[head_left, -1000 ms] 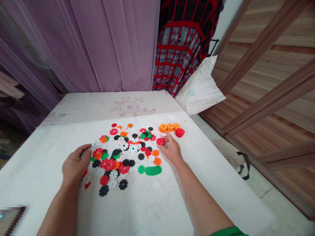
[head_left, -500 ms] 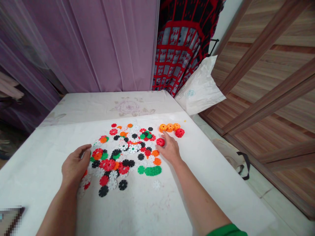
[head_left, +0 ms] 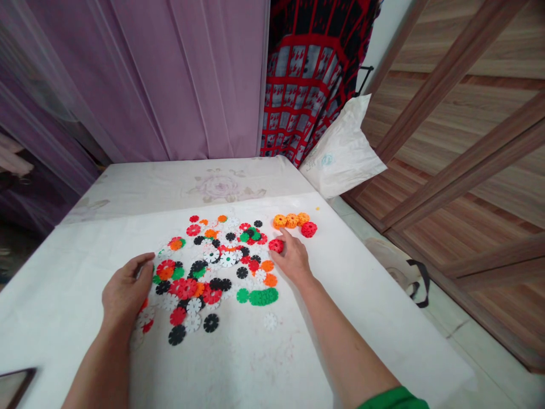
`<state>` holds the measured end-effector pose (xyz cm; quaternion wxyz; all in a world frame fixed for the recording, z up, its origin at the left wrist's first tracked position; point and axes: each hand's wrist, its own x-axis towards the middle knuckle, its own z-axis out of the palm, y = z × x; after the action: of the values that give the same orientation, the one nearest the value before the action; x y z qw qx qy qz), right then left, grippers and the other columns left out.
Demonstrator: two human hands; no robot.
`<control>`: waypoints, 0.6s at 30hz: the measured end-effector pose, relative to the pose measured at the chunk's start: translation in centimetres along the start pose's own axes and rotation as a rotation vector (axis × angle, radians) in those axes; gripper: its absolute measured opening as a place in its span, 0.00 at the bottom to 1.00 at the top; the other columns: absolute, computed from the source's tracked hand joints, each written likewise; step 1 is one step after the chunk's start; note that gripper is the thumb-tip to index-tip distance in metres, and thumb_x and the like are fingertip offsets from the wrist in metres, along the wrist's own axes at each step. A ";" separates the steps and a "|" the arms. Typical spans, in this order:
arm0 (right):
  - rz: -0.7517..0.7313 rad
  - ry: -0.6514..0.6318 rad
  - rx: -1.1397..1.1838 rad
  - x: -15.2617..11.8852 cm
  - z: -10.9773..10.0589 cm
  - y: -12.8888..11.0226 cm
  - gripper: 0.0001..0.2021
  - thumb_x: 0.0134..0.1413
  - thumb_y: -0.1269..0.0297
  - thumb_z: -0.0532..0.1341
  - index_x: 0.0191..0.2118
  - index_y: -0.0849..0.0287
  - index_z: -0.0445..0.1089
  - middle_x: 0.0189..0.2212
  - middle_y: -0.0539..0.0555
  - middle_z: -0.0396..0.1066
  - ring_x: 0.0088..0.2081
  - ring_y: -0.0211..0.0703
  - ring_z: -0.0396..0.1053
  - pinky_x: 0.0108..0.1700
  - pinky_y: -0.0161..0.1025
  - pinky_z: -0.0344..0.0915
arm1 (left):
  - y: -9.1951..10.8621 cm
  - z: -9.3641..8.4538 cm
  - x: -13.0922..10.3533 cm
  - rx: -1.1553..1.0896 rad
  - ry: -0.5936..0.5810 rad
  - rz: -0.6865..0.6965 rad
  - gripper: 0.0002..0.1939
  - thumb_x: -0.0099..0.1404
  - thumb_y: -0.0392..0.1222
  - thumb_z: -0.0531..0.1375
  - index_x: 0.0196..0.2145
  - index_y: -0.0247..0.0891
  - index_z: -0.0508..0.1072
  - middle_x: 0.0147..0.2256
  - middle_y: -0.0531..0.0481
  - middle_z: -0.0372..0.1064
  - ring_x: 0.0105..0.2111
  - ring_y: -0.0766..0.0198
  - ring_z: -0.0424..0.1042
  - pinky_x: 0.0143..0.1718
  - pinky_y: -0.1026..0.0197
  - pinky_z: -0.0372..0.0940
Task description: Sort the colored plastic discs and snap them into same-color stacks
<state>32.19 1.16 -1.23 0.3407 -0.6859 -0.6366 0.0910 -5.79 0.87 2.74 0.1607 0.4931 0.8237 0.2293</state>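
Many flat notched plastic discs, the snowflake building kind, lie scattered in a loose pile (head_left: 185,288) of red, black, white, orange and green. At its left edge rests my left hand (head_left: 128,287), thumb and fingers apart and slightly curled, with nothing seen in it. On the right side, my right hand (head_left: 293,260) has its thumb and fingers around a red snowflake disc stack (head_left: 276,245). Just beyond those fingers stands a row of orange disc stacks (head_left: 291,220), with another red stack (head_left: 309,229) beside it. Nearer me is a row of overlapping green discs (head_left: 263,296).
A white cloth covers the table (head_left: 204,375). A dark-edged flat object (head_left: 17,386) lies at the near left corner. Past the right edge are a white bag (head_left: 340,153) and a bag with black handles (head_left: 395,267) on the floor. Purple curtains (head_left: 204,79) hang behind.
The view has shifted slightly. Both hands keep nearly the same place, and the right hand still holds the red disc stack.
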 end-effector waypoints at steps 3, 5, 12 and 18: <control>0.008 0.001 0.013 0.0 -0.1 -0.1 0.33 0.47 0.63 0.66 0.62 0.52 0.66 0.46 0.55 0.78 0.49 0.52 0.72 0.54 0.51 0.65 | -0.1 0.0 0.0 0.001 0.003 -0.001 0.20 0.68 0.51 0.53 0.52 0.46 0.77 0.43 0.48 0.78 0.41 0.54 0.75 0.44 0.54 0.67; 0.014 -0.002 0.012 0.0 -0.2 -0.2 0.32 0.48 0.63 0.66 0.62 0.53 0.66 0.46 0.54 0.78 0.49 0.52 0.72 0.54 0.51 0.66 | -0.2 0.0 0.0 0.000 0.007 0.009 0.20 0.68 0.51 0.53 0.52 0.46 0.77 0.45 0.48 0.78 0.43 0.53 0.75 0.45 0.54 0.67; 0.018 0.020 0.034 -0.1 -0.2 -0.2 0.34 0.47 0.63 0.66 0.63 0.51 0.65 0.46 0.54 0.78 0.49 0.51 0.72 0.54 0.50 0.66 | -0.4 0.2 0.1 -0.007 0.033 0.032 0.20 0.67 0.51 0.54 0.50 0.46 0.78 0.42 0.48 0.79 0.39 0.54 0.75 0.42 0.54 0.67; 0.018 0.018 0.029 -0.2 -0.2 0.0 0.35 0.47 0.63 0.65 0.64 0.52 0.65 0.45 0.55 0.78 0.48 0.52 0.72 0.54 0.51 0.67 | -0.1 -0.1 0.1 -0.004 0.016 0.001 0.19 0.65 0.50 0.55 0.50 0.47 0.78 0.41 0.51 0.79 0.39 0.56 0.75 0.43 0.55 0.68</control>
<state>32.28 0.94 -1.14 0.3557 -0.6871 -0.6260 0.0971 -5.94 0.96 2.77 0.1549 0.4914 0.8243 0.2348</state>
